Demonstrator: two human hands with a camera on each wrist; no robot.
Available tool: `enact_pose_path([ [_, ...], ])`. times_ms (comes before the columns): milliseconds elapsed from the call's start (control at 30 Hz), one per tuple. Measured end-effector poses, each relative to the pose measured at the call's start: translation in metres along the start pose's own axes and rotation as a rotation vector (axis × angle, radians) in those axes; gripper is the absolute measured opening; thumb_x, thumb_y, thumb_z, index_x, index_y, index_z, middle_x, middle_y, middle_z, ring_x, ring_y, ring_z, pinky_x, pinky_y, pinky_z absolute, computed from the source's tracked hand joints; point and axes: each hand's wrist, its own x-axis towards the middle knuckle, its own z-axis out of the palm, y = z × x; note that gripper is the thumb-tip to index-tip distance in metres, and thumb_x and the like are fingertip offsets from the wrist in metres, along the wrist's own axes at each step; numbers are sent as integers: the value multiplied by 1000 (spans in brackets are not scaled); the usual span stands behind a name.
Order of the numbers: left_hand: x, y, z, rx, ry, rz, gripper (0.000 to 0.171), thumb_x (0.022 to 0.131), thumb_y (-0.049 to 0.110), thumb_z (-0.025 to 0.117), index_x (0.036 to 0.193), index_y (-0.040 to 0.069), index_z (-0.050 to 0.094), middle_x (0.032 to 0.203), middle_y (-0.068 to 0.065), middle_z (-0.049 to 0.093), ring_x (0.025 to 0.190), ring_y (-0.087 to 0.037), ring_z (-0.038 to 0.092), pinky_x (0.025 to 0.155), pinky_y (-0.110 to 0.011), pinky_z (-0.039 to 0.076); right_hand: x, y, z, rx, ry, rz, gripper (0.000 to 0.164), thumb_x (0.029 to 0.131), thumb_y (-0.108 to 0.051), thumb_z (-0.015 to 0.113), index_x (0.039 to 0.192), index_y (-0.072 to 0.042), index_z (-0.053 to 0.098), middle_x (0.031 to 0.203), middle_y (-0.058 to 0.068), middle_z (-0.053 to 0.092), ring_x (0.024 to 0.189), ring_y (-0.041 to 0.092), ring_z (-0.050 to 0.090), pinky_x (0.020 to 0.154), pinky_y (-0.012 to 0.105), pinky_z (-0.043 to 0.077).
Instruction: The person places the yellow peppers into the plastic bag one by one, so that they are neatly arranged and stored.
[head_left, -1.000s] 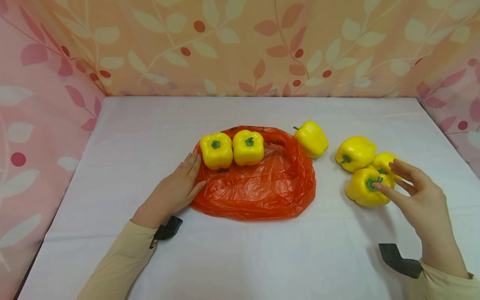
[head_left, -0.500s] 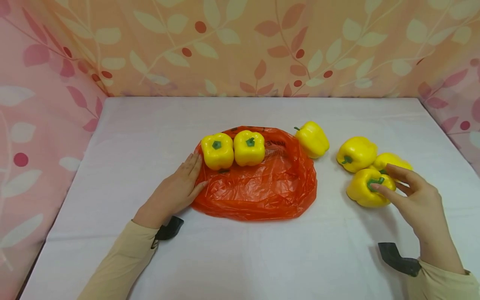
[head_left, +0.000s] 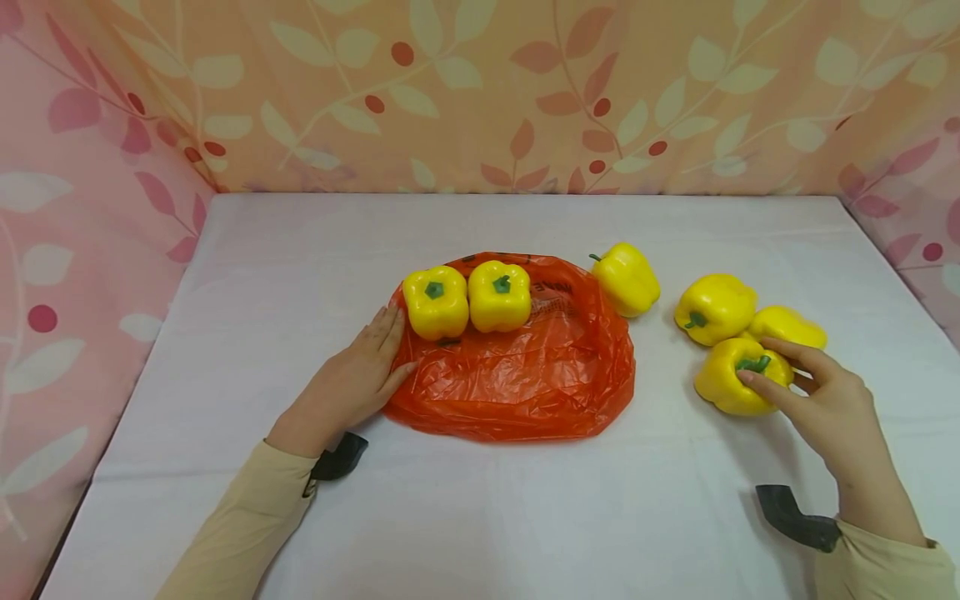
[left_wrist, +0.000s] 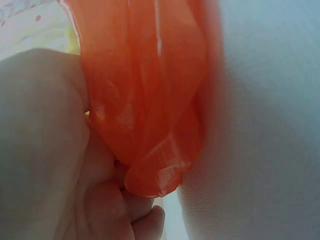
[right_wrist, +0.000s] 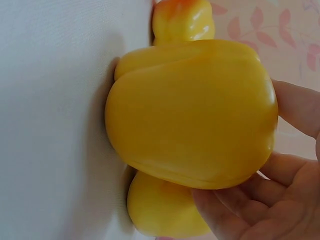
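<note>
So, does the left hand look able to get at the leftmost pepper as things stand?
Probably yes: the left hand rests at the left edge of the bag, right beside the leftmost pepper, whose top is uncovered.

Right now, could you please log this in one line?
left hand: touching red plastic bag; right hand: gripping nearest yellow bell pepper; two leftmost peppers: stems up

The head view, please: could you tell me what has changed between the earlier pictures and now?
The right hand has closed in leftward and down on the front pepper of the group of three, its thumb and fingers now gripping it from opposite sides. The left hand stays at the left edge of the red bag; the two peppers on the bag and the other peppers have not visibly moved.
</note>
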Motion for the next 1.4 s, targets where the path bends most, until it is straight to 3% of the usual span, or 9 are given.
enact_pose_path([
  [400, 0, 0, 0, 5, 5, 5, 73, 98, 34, 48, 147, -7, 12, 154, -22, 11, 142, -34, 12, 111, -46, 22, -1, 0, 3, -7, 45, -34, 63, 90, -36, 63, 139, -1, 44, 139, 29, 40, 123, 47, 37, 98, 63, 31],
  [900, 0, 0, 1, 3, 4, 5, 73, 98, 34, 47, 148, -7, 11, 155, -22, 11, 142, -34, 12, 111, -47, 22, -7, -13, 15, 70, -1, -74, 58, 89, -35, 65, 136, -6, 49, 138, 26, 43, 117, 54, 40, 91, 72, 29],
  [1067, 0, 0, 0, 2, -3, 2, 72, 98, 33, 47, 147, -8, 13, 154, -22, 11, 142, -34, 12, 111, -47, 22, -9, -17, 21, 66, 10, -109, 54, 89, -32, 66, 134, -6, 51, 134, 22, 47, 117, 45, 43, 93, 67, 32],
  [1233, 0, 0, 1, 2, -8, 0, 72, 98, 34, 48, 147, -8, 13, 154, -22, 11, 142, -34, 12, 111, -47, 22, -11, -20, 25, 62, 20, -144, 51, 88, -30, 68, 132, -8, 54, 124, 1, 53, 111, 12, 46, 95, 63, 34],
  [1333, 0, 0, 1, 3, -8, 0, 73, 98, 34, 47, 148, -7, 12, 154, -22, 11, 142, -34, 12, 111, -47, 21, -12, -23, 27, 65, 13, -153, 50, 87, -30, 69, 131, -10, 55, 120, -5, 55, 110, 13, 47, 94, 62, 35],
  [1400, 1, -1, 1, 4, -7, 0, 73, 98, 34, 47, 148, -7, 11, 154, -22, 11, 142, -34, 11, 111, -47, 21, -13, -25, 29, 70, 2, -161, 50, 88, -30, 68, 131, -10, 54, 123, 1, 55, 113, 24, 47, 94, 62, 35],
])
